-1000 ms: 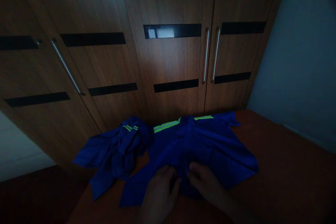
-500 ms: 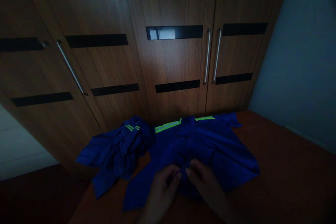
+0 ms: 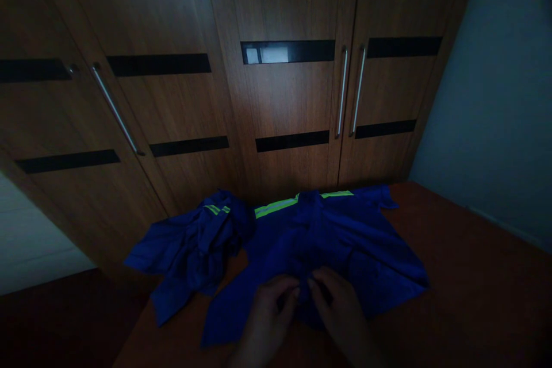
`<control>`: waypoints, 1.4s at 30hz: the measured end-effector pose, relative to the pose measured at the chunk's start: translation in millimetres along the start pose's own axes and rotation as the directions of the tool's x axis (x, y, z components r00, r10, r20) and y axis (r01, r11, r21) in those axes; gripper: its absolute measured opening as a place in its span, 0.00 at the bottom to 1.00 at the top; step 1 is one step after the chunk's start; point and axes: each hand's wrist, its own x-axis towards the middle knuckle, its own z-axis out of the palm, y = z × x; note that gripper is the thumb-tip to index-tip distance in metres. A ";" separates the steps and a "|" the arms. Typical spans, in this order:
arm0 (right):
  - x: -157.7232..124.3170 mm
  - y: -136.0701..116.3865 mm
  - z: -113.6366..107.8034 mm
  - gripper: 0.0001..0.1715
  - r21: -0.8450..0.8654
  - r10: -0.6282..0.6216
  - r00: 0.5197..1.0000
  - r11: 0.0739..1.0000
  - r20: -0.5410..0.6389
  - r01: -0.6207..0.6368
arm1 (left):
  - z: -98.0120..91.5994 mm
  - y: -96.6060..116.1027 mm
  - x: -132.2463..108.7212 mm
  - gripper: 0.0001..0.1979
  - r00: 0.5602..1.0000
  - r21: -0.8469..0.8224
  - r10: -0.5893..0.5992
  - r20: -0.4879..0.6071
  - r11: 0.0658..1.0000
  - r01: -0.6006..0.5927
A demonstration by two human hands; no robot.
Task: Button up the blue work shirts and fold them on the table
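A dark blue work shirt (image 3: 276,253) with yellow-green reflective strips on its shoulders lies spread out, its collar toward the wardrobe. My left hand (image 3: 272,307) pinches the cloth along the middle of the shirt front, thumb against forefinger. Close beside it, my right hand (image 3: 334,302) pinches the same part with thumb and fingers. The two sets of fingertips are a small gap apart. Dim light hides whether a button lies between them.
A crumpled second blue garment (image 3: 207,247) with similar strips lies to the left. Everything rests on a reddish-brown wooden surface (image 3: 470,276). Behind it stands a wooden wardrobe (image 3: 288,98) with long metal handles. A pale wall (image 3: 495,126) rises on the right.
My right hand's fingers have closed further into a pinch, and both hands have shifted very slightly. The shirt and the second garment lie as before.
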 end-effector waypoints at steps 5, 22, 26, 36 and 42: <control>-1.4 -0.8 3.8 0.14 0.108 0.084 0.996 0.991 -0.022 -0.082 | 1.9 3.3 -1.5 0.12 0.997 0.162 0.076 0.014 0.984 -0.078; 4.3 -15.0 -43.8 0.16 0.477 0.328 0.905 0.770 0.272 -0.423 | -20.8 -0.7 -5.2 0.13 0.995 0.381 0.066 -0.072 0.924 -0.033; 7.6 25.3 -96.5 0.20 0.521 0.529 0.846 0.705 0.063 -0.480 | -58.0 -1.4 -9.0 0.13 0.979 0.421 0.091 -0.184 0.907 -0.005; 13.5 68.5 -143.0 0.17 -0.120 0.314 0.941 0.937 -0.128 -0.329 | -72.7 -10.2 -13.2 0.19 0.990 0.709 -0.089 -0.108 0.691 0.140; 9.9 -5.2 -82.4 0.15 -0.369 -0.089 0.995 0.927 -0.047 0.066 | -37.3 28.6 -15.3 0.26 0.992 0.763 0.094 -0.083 0.646 0.003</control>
